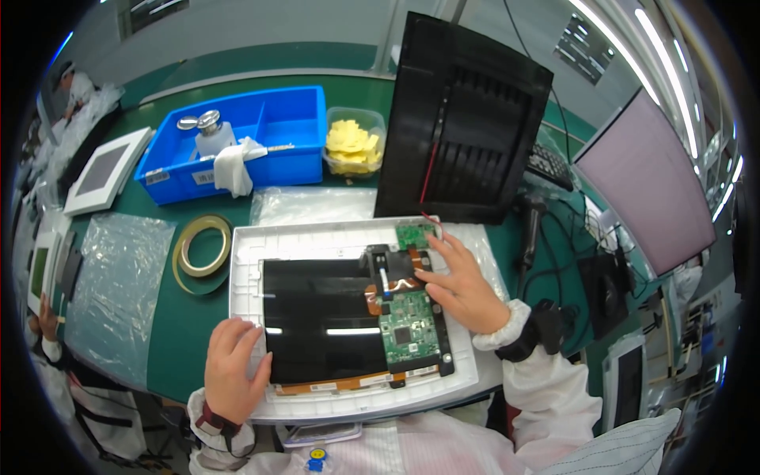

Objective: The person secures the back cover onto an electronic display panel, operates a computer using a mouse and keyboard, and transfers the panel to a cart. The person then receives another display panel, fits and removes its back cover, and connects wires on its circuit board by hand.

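Note:
In front of me lies a white plastic housing [249,245] with a black display panel [321,305] inside it. A green circuit board [408,336] sits on the panel's right part, with orange flex cables and a black bracket [381,273] above it. My left hand [234,370] rests on the housing's left rim, thumb apart from the fingers. My right hand [469,289] is spread over the right side, fingertips at the small green board [412,235] and beside the bracket. A red wire [428,174] runs from the small board up to a black back cover [467,119] standing upright behind.
A blue divided bin [289,170] holds a pump bottle [214,138] and a white cloth [236,168]. Next to it is a tub of yellow pieces [352,150]. Tape rolls [203,252] and plastic film [119,285] lie left; a scanner [529,233], cables and a monitor [645,182] stand right.

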### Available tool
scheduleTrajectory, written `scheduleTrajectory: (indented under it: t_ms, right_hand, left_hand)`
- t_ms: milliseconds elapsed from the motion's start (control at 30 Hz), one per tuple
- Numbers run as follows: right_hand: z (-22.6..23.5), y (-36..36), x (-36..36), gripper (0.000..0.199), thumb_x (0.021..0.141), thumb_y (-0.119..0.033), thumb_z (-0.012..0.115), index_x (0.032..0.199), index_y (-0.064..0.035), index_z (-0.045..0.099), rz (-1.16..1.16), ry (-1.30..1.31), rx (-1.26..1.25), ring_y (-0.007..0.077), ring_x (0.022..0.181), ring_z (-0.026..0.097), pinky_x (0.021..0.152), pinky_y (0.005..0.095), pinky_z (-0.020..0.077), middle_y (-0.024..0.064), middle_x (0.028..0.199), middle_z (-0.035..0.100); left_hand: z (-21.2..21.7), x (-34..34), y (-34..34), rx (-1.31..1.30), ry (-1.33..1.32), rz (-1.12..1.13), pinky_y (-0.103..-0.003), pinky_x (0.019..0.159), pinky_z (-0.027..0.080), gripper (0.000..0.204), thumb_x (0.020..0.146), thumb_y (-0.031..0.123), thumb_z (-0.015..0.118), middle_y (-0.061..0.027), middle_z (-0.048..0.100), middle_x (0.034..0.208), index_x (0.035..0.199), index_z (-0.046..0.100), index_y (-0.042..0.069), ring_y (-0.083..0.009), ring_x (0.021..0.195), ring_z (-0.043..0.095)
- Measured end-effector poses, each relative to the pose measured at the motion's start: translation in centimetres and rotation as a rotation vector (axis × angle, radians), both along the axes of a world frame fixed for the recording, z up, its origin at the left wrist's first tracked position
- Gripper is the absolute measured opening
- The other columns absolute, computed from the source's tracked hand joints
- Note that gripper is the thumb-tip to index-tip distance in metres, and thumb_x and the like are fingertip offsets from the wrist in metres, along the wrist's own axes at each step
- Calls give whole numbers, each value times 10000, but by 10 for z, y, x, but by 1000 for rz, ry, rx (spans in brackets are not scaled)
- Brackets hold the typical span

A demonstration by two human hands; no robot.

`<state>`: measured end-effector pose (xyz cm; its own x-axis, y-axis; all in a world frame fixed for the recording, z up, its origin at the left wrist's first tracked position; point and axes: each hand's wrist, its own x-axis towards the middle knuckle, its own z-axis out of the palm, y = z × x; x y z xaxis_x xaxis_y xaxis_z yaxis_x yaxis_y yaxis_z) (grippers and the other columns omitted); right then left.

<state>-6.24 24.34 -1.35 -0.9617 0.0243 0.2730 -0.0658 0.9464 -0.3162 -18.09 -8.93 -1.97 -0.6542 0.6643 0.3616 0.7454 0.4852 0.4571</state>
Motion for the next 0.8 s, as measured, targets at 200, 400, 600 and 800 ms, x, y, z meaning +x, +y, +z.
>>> scheduleTrajectory:
  t_ms: [200, 400, 600, 800]
  right_hand:
    - [7, -22, -26, 321, 863, -273, 510, 1092, -75, 614, 95, -6, -14, 388, 1273, 251, 1026, 488, 209, 201, 1369, 322]
    - [-7, -22, -36, 364, 886, -334, 461, 1115, -88, 601, 45, -48, 28, 386, 1293, 224, 1032, 534, 164, 204, 1387, 289]
    - [-4, -22, -39, 363, 886, -344, 462, 1102, -93, 611, 31, -73, 99, 383, 1296, 216, 1032, 537, 153, 198, 1385, 294]
    - [1, -25, -33, 337, 890, -319, 468, 1084, -86, 616, 43, -61, 72, 384, 1292, 219, 1026, 543, 158, 200, 1383, 294]
  left_hand:
    - [-2, 0, -1, 10, 14, 9, -412, 890, 389, 338, 639, 20, 656, -154, 530, 1029, 968, 578, -3, -351, 1025, 480]
    - [-1, -1, -1, 28, 0, -12, -410, 884, 393, 327, 644, 22, 655, -152, 534, 1021, 960, 578, -6, -350, 1023, 483]
    - [-1, 0, -1, 21, 18, -14, -407, 884, 394, 323, 648, 26, 652, -150, 534, 1019, 960, 577, -10, -346, 1024, 483]
    - [0, 0, -2, 27, 2, -7, -404, 884, 395, 311, 653, 31, 651, -150, 535, 1013, 953, 581, -10, -345, 1025, 483]
